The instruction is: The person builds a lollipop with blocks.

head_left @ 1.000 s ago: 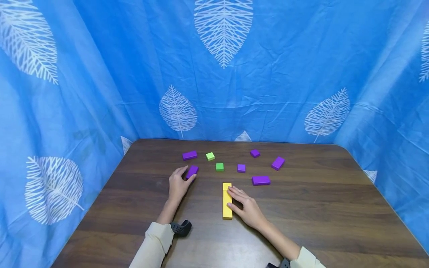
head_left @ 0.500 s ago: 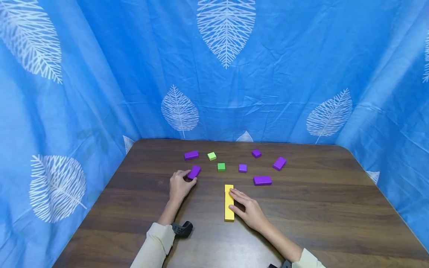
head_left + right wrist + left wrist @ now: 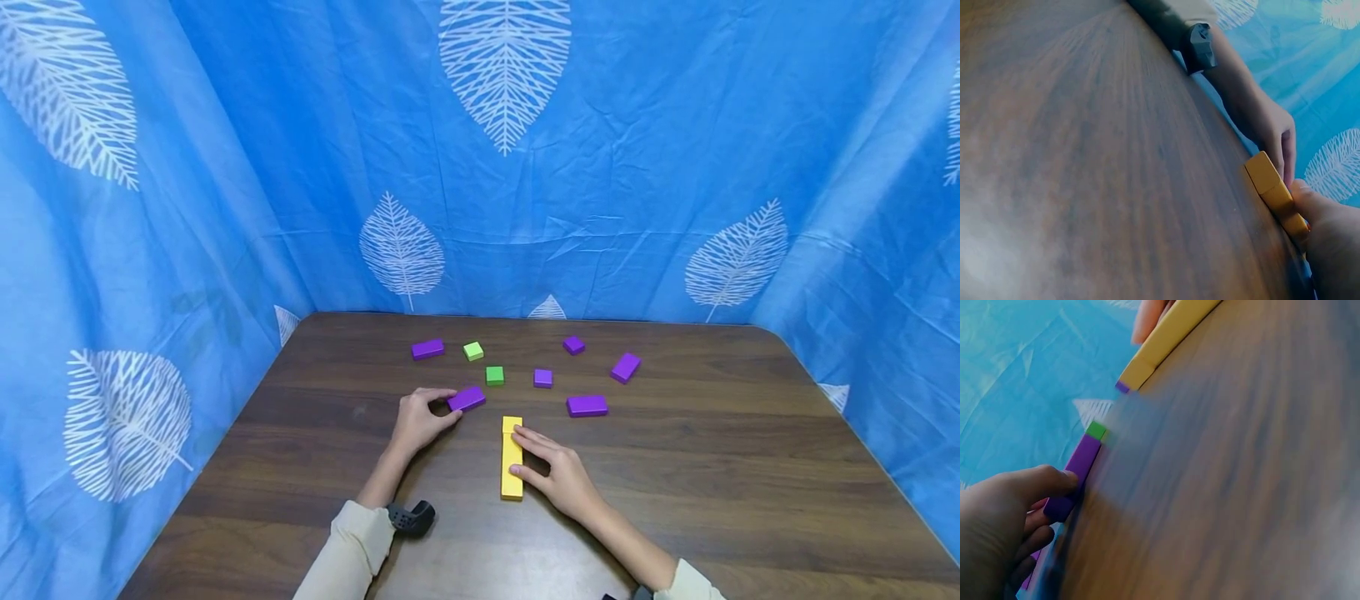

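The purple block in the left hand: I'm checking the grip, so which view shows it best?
The left wrist view: the purple block appears largest there, with the thumb of the left hand visibly against it. The head view shows it smaller, but its top face is clear. The right wrist view doesn't show it.

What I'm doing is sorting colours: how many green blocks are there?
2: the light green block, farther back, and the darker green block, beyond the purple block the left hand pinches.

Honestly can't make out any text, brand, number or sign here, not on the yellow blocks (image 3: 508, 456), purple blocks (image 3: 587, 407), black wrist camera (image 3: 412, 518) or leaf-print curtain (image 3: 585, 175).
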`<action>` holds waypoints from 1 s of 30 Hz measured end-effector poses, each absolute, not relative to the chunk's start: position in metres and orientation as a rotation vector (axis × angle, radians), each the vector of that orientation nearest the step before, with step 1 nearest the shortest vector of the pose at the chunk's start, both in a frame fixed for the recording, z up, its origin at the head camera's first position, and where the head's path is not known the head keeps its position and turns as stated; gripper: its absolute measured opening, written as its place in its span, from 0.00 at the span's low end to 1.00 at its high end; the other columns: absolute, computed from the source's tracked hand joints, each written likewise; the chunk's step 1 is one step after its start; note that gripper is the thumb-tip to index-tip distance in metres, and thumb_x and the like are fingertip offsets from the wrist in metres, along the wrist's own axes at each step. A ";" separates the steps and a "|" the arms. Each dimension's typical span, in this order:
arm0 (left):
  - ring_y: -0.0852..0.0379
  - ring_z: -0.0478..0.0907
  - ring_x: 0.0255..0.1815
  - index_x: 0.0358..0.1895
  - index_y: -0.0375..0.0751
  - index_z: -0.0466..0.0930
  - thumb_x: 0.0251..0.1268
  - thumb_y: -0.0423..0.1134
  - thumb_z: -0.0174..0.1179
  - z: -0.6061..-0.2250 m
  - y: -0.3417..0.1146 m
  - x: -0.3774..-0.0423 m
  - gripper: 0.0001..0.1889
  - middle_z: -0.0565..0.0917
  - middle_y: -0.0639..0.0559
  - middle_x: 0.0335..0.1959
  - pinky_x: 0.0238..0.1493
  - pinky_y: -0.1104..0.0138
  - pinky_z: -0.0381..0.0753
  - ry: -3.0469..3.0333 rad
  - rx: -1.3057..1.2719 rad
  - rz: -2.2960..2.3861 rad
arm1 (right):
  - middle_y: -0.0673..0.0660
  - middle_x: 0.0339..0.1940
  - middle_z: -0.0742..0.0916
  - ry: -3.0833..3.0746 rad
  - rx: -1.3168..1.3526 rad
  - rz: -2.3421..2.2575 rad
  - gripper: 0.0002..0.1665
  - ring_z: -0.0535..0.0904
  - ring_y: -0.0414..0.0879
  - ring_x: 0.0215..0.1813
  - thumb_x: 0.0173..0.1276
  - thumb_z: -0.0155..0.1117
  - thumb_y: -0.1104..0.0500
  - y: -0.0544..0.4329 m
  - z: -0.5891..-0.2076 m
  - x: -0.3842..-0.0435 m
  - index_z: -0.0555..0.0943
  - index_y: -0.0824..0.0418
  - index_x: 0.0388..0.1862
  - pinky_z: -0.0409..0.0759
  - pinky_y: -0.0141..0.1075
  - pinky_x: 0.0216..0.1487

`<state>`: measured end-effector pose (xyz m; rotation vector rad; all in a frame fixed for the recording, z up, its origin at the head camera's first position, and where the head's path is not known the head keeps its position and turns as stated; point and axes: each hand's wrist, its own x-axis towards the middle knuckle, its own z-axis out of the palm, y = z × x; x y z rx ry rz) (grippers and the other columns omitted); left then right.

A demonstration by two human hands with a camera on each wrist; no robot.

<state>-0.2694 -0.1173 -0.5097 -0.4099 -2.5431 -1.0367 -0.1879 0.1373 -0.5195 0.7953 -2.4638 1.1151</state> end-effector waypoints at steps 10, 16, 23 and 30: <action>0.54 0.79 0.44 0.44 0.43 0.85 0.49 0.42 0.71 -0.513 -0.087 -0.269 0.17 0.85 0.51 0.39 0.47 0.60 0.77 -2.574 -0.624 -1.061 | 0.52 0.58 0.79 -2.475 0.785 1.125 0.29 0.74 0.48 0.59 0.55 0.69 0.48 0.137 -0.519 -0.188 0.79 0.60 0.54 0.71 0.44 0.58; 0.54 0.78 0.45 0.47 0.42 0.84 0.52 0.41 0.69 -0.514 -0.077 -0.272 0.17 0.85 0.51 0.41 0.49 0.61 0.76 -2.563 -0.759 -1.068 | 0.54 0.58 0.79 -2.462 0.810 1.107 0.29 0.74 0.49 0.59 0.56 0.69 0.49 0.136 -0.519 -0.189 0.79 0.61 0.54 0.71 0.44 0.58; 0.53 0.77 0.47 0.51 0.42 0.81 0.52 0.42 0.69 -0.514 -0.076 -0.273 0.21 0.84 0.50 0.44 0.51 0.60 0.75 -2.554 -0.784 -1.053 | 0.54 0.59 0.78 -2.458 0.837 1.086 0.27 0.73 0.49 0.59 0.58 0.67 0.50 0.137 -0.518 -0.189 0.79 0.60 0.55 0.71 0.45 0.58; 0.55 0.76 0.47 0.49 0.42 0.83 0.54 0.43 0.67 -0.515 -0.076 -0.274 0.18 0.84 0.52 0.42 0.51 0.61 0.75 -2.551 -0.828 -1.035 | 0.54 0.59 0.78 -2.467 0.827 1.075 0.27 0.74 0.52 0.58 0.58 0.67 0.50 0.138 -0.518 -0.189 0.79 0.60 0.55 0.72 0.46 0.57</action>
